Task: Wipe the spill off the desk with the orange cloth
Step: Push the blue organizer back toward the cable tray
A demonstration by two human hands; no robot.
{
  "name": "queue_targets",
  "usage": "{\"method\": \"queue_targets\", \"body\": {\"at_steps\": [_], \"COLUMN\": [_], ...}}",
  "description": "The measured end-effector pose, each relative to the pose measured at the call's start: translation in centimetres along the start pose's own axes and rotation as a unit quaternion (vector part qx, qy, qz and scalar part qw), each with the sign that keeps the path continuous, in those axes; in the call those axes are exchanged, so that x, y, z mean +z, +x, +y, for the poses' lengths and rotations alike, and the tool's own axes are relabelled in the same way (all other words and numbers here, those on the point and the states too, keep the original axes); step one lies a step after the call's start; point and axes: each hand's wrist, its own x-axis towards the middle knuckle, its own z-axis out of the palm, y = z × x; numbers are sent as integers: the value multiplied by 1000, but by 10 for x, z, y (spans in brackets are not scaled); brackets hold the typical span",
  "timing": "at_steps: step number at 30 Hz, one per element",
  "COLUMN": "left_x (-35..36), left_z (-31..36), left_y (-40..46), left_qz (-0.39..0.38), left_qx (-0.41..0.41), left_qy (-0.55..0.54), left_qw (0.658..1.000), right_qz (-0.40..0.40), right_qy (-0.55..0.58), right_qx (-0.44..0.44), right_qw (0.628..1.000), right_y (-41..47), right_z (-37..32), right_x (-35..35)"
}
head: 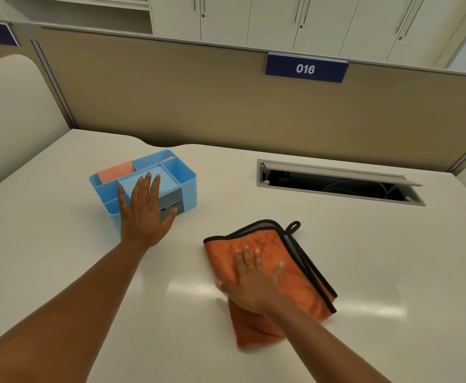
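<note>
Right hand [253,283] flat, fingers spread, pressing cloth [289,261] on table [364,258]; left hand [143,211] open against organizer [176,178], contact probably.

I count my two hands, left [143,214] and right [253,283], one orange cloth [273,275], one blue organizer [149,183], one desk [364,244], one number sign [305,68]

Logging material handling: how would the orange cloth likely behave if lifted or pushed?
The orange cloth lies folded in soft layers, so it would probably droop when lifted. Under the flat right hand it likely slides easily on the glossy desk, perhaps bunching.
</note>
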Motion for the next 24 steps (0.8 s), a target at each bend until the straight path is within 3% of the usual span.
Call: {"method": "queue_targets", "body": {"at_steps": [4, 9, 14, 19, 24], "left_x": [-2, 4, 10, 15, 13], "left_z": [-7, -8, -12, -21, -25], "left_y": [-11, -18, -19, -22, -19], "left_qz": [87, 101, 136, 153, 162], "left_qx": [-100, -242, -277, -298, -292], "left_qy": [-38, -192, -245, -202, -201], "left_qw": [990, 946, 919, 920, 921], "right_qz": [79, 139, 157, 173, 231], "right_qy": [34, 115, 98, -29, -11], "right_qx": [-11, -60, -97, -141, -186], "right_qw": [996, 982, 978, 974, 955], "right_y": [24, 63, 97, 126, 140], "right_z": [-14, -48, -77, -94, -100], "right_x": [-36, -77, -97, -100, -93]}}
